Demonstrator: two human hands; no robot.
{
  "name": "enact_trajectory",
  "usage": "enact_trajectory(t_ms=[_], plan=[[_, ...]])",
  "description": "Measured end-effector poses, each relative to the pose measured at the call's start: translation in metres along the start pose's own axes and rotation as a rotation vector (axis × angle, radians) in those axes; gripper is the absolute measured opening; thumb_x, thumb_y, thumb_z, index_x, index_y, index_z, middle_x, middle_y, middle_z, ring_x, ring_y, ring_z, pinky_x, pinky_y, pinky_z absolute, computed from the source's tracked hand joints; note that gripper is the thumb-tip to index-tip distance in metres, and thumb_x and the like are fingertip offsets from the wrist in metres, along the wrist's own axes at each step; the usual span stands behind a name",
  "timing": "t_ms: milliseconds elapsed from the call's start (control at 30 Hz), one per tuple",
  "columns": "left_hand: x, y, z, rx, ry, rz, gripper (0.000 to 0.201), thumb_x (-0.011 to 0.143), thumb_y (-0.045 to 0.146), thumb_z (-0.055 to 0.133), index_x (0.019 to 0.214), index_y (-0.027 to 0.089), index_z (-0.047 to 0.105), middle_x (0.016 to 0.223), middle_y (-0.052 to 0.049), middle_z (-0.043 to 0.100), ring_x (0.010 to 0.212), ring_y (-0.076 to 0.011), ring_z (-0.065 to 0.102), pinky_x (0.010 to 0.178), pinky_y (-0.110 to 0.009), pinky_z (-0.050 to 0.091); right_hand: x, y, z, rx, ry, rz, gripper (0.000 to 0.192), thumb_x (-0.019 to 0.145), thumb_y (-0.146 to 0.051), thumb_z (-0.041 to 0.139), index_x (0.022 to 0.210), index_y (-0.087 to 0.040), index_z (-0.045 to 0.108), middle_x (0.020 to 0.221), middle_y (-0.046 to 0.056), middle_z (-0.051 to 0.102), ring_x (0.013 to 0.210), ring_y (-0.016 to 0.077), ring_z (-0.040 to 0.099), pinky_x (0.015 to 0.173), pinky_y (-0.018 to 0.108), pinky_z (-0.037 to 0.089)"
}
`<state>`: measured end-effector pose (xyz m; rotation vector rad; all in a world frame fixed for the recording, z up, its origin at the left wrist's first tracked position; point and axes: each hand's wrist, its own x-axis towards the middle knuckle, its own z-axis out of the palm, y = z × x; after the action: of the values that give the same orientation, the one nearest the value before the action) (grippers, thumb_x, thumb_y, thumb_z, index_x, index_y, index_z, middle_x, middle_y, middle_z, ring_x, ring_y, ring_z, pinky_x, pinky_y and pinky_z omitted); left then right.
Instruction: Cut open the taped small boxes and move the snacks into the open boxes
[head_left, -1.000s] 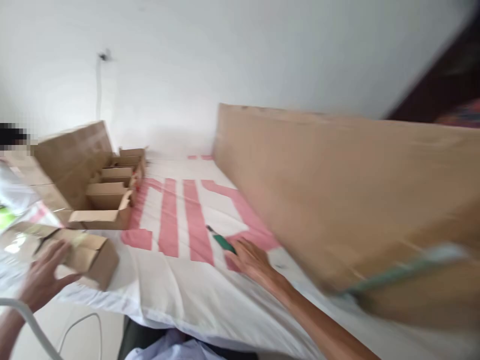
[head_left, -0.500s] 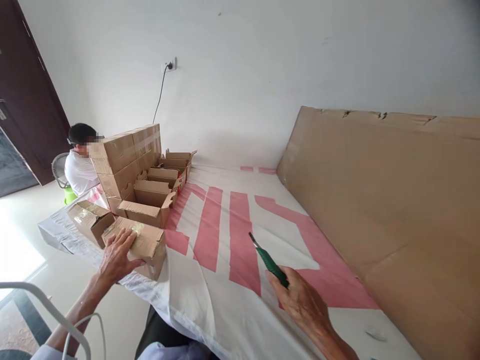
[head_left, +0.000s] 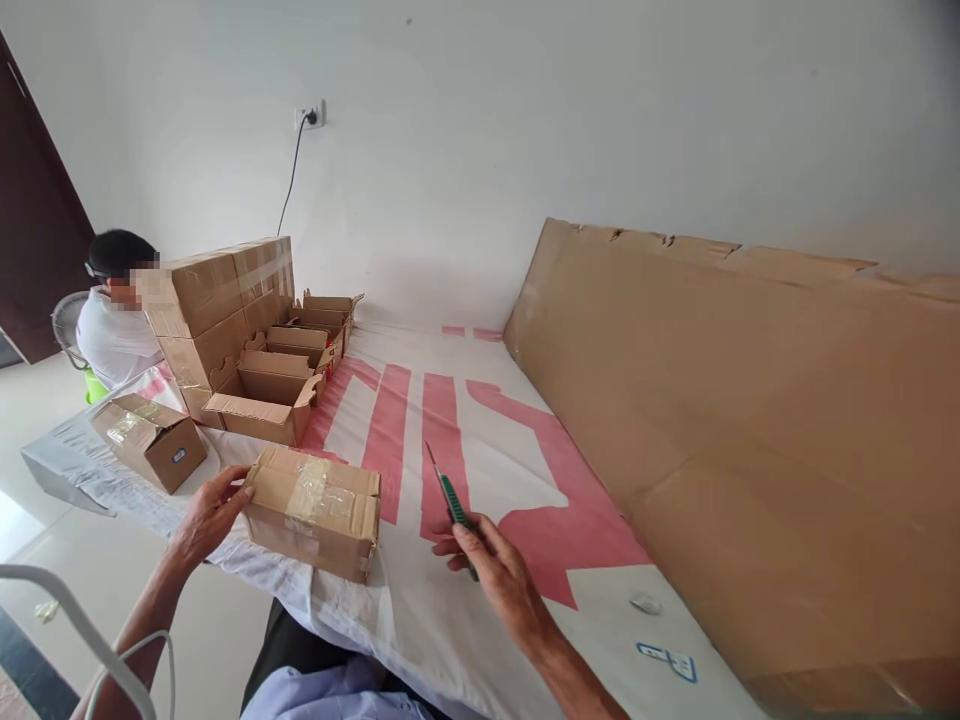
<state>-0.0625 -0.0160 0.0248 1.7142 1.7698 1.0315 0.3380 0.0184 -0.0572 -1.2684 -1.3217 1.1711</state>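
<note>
A: Status of taped box (head_left: pixel 315 511)?
B: Still sealed, at worktop (head_left: pixel 480 610) near edge. Left hand (head_left: pixel 206 515) fingers rest open against its end; right hand (head_left: pixel 491 565) fingers grip green cutter (head_left: pixel 452 497), blade clear of tape.

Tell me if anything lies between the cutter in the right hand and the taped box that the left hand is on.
Nothing visible does. The right hand holds the green cutter, blade out, just right of the taped box, which the left hand touches at its left end. Only bare table cover lies between.
</note>
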Motion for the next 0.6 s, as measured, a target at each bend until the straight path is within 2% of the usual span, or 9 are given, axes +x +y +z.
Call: enact_trajectory(t_ms=[100,200,300,400,500,600], plan=[[-0.001,-0.002,0.010,-0.156,0.011,-0.033,0.057,0.088,0.063,0.064,0.123,0.018,0.075,0.116,-0.013,0.080,0.100,-0.0302,0.076,0.082,-0.037,0.061,-0.016,-0.013,0.032,0.149,-0.103,-0.021,0.058,0.089,-0.075,0.061,0.108,-0.021,0.069,0.122,0.018,0.077,0.097,0.0319,0.077,0.079,0.044,0.062],[-0.006,0.005,0.021,-0.204,0.022,-0.068,0.054,0.086,0.062,0.066,0.116,0.018,0.077,0.114,-0.011,0.080,0.094,-0.0273,0.074,0.077,-0.034,0.060,-0.015,-0.021,0.046,0.152,-0.089,-0.074,0.057,0.092,-0.075,0.060,0.111,-0.022,0.068,0.124,0.017,0.076,0.105,0.0320,0.075,0.086,0.045,0.062],[-0.009,0.011,0.033,-0.286,-0.041,-0.105,0.049,0.082,0.061,0.070,0.104,0.019,0.079,0.108,-0.010,0.080,0.091,-0.0259,0.074,0.071,-0.032,0.060,0.000,-0.021,0.037,0.098,0.007,-0.096,0.063,0.086,-0.081,0.062,0.110,-0.022,0.068,0.119,0.016,0.077,0.107,0.0328,0.074,0.091,0.047,0.061],[-0.008,0.014,0.046,-0.369,-0.106,-0.123,0.043,0.079,0.057,0.073,0.098,0.019,0.078,0.096,-0.008,0.079,0.083,-0.0230,0.073,0.071,-0.032,0.058,0.014,-0.020,0.019,0.040,0.033,-0.089,0.065,0.083,-0.081,0.065,0.110,-0.022,0.069,0.115,0.015,0.078,0.104,0.0328,0.074,0.095,0.048,0.059],[-0.004,0.016,0.058,-0.379,-0.087,-0.107,0.040,0.078,0.054,0.074,0.097,0.019,0.078,0.082,-0.004,0.076,0.074,-0.0198,0.069,0.070,-0.031,0.054,0.020,-0.024,0.003,-0.014,0.004,-0.112,0.060,0.085,-0.076,0.064,0.111,-0.022,0.069,0.114,0.013,0.078,0.103,0.0311,0.072,0.095,0.045,0.058],[0.001,0.018,0.063,-0.328,-0.041,-0.081,0.037,0.079,0.051,0.074,0.098,0.019,0.077,0.086,-0.005,0.077,0.077,-0.0203,0.068,0.072,-0.031,0.053,0.022,-0.038,-0.011,-0.138,0.016,-0.166,0.051,0.090,-0.070,0.058,0.105,-0.022,0.068,0.096,0.008,0.074,0.086,0.0250,0.067,0.084,0.039,0.056]])
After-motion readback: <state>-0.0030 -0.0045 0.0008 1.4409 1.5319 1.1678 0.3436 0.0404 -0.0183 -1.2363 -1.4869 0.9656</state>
